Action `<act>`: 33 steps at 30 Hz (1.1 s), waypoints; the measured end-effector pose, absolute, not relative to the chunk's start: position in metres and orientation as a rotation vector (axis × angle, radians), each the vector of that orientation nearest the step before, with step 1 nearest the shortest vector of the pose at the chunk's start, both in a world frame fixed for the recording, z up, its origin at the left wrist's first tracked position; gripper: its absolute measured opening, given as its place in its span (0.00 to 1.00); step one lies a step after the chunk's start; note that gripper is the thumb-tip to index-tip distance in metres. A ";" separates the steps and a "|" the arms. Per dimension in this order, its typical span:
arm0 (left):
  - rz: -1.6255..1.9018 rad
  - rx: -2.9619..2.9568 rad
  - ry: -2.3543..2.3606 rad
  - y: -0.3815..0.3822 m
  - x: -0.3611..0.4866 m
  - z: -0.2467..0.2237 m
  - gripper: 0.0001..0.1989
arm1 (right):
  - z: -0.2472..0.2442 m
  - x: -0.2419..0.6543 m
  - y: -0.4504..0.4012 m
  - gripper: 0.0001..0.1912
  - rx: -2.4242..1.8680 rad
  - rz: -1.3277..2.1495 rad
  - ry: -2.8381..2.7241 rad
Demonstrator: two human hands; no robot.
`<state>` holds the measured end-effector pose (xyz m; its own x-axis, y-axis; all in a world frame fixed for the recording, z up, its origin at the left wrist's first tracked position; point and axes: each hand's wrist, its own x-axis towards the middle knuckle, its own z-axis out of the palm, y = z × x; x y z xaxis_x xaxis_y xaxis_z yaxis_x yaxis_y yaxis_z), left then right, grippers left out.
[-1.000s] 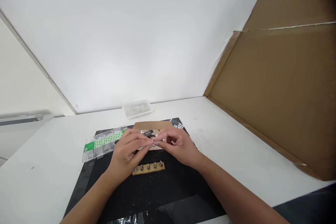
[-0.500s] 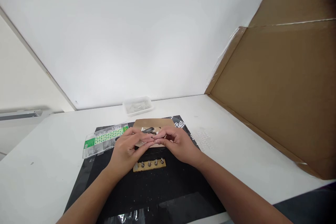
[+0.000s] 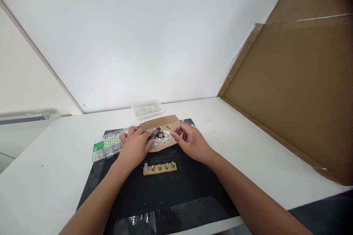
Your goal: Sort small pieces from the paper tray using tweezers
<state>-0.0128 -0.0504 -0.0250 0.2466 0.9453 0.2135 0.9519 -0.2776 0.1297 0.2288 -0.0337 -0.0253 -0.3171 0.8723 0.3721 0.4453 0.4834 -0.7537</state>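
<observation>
My left hand (image 3: 135, 146) reaches over the left edge of a brown paper tray (image 3: 158, 122), its thumb and fingers closed on the near end of a dark, glossy, narrow tool (image 3: 154, 132) whose kind I cannot make out. My right hand (image 3: 190, 141) is at the tray's right side, with thumb and forefinger pinched together beside small white pieces (image 3: 165, 136). Whatever the pinch holds is too small to tell. In front of both hands lies a yellowish strip (image 3: 162, 169) carrying a row of upright metal posts, with a translucent sleeve-like piece (image 3: 146, 167) at its left end.
A clear compartment box (image 3: 106, 146) with a green label lies left of the tray, on a black mat (image 3: 171, 191). Behind stands a white translucent container (image 3: 147, 109). Small white squares (image 3: 216, 143) lie on the table at right, near a cardboard wall (image 3: 289, 91).
My hands have parted from their fingertip contact above the tray. The left has moved onto the dark tool, which is now more tilted; the right has drawn aside to the white pieces.
</observation>
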 end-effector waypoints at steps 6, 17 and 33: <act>-0.399 -2.479 -1.823 -0.052 -0.009 -0.026 0.11 | -0.035 0.229 -0.028 0.11 -1.077 0.676 -1.951; -1.063 -2.753 -1.488 -0.066 -0.009 -0.006 0.15 | -0.030 0.214 -0.039 0.10 -0.946 0.524 -1.909; -1.225 -2.902 -1.664 -0.076 -0.004 -0.002 0.27 | -0.035 0.199 -0.039 0.04 -0.774 0.144 -1.874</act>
<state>-0.0042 -0.0758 -0.0024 0.3564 0.8682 0.3452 0.5873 -0.4955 0.6400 0.1991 -0.0392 -0.0346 -0.2361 0.5710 0.7862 0.4442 0.7830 -0.4353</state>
